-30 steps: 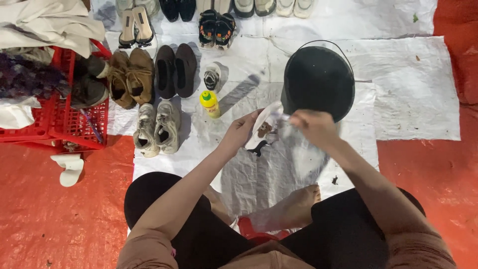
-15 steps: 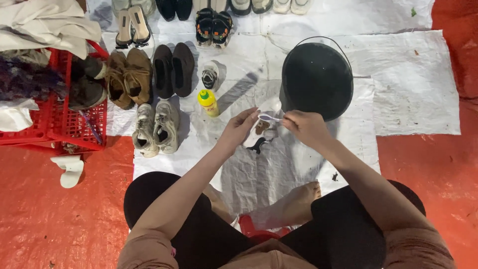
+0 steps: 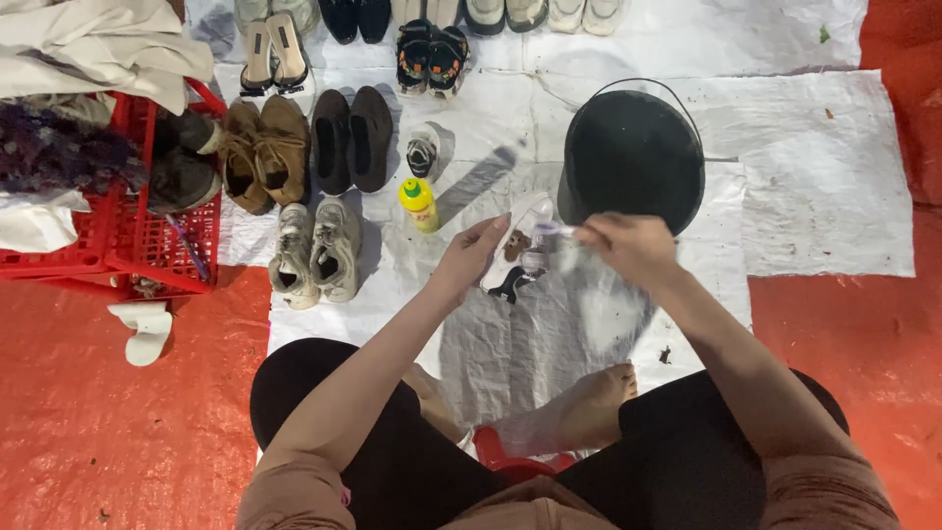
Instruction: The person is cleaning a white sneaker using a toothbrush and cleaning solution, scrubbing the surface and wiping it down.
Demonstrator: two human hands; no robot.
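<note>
Your left hand (image 3: 471,257) clasps a small white shoe (image 3: 517,247) at centre; your right hand (image 3: 633,250), at its three o'clock, pinches a blurred pale brush (image 3: 554,245) against it. A yellow plastic bottle with green cap (image 3: 419,203) stands at ten o'clock, a black round bucket (image 3: 631,157) at one o'clock.

Half a second ago the small white shoe (image 3: 517,253) sat low between the hands with little of it showing; now the left hand (image 3: 473,253) has tipped it up again, so its white sole edge rises toward the black bucket (image 3: 631,157). The right hand (image 3: 628,247) has shifted slightly right and down, and the thin white brush-like tool it held out level then is now a blur against the shoe, perhaps mid-stroke. The camera has nudged a little
</note>
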